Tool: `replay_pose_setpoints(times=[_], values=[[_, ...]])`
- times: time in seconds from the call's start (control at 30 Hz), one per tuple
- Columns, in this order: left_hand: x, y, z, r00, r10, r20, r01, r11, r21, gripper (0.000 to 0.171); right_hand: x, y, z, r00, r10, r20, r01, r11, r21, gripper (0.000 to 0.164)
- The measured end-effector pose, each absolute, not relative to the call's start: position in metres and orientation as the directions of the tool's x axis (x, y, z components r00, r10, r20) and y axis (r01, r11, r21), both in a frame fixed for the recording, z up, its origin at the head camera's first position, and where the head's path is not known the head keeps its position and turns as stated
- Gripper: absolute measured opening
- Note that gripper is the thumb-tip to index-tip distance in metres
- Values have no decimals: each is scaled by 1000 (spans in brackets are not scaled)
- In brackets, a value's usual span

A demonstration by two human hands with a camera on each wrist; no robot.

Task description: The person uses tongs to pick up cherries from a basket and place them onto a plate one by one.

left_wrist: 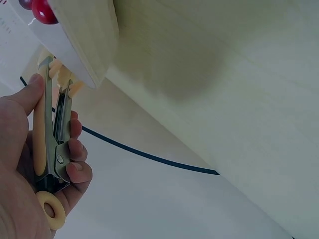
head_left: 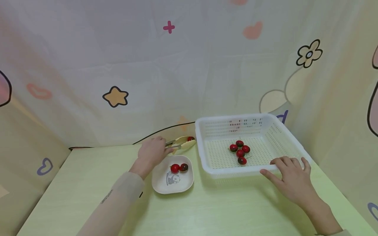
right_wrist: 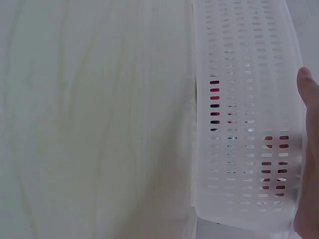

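My left hand [head_left: 152, 151] grips a pair of kitchen tongs [left_wrist: 52, 124] with metal arms and cream-coloured tips. By those tips, near the back edge of the table, is a dark red cherry [head_left: 190, 139]; I cannot tell whether they pinch it. In front of the tongs sits a small white dish [head_left: 172, 186] with a panda print, holding two cherries [head_left: 175, 168]. My right hand [head_left: 295, 182] holds the front rim of a white plastic basket [head_left: 206, 168] near its right corner, fingers over the edge. Several cherries [head_left: 240, 153] lie on the basket's floor.
A pale wood-grain table [head_left: 206, 213] carries everything. Behind it and at both sides hangs a light curtain [head_left: 177, 72] printed with stars, hearts and flowers. The basket's left wall stands close to the tongs' tips.
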State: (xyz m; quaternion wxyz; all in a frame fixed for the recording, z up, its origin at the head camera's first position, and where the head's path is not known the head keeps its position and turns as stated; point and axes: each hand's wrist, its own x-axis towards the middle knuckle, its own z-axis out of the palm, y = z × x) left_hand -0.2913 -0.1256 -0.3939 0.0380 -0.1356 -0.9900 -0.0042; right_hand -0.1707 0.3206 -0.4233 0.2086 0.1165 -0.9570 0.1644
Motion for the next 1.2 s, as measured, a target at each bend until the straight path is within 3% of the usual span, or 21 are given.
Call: replay_pose_setpoints(times=[0.4, 0.87, 1.2], values=[[-274, -145, -388, -962, 235, 136, 250, 962, 109, 46, -170, 320, -423, -883, -156, 443, -296, 917, -268, 46], [-228, -179, -380, -934, 263, 243, 301, 944, 135, 52, -171, 320, -425, -879, -157, 450, -300, 916, -267, 45], [-196, -197, -385, -921, 267, 283, 316, 938, 143, 46, -169, 319, -422, -882, -151, 446, -292, 918, -267, 45]])
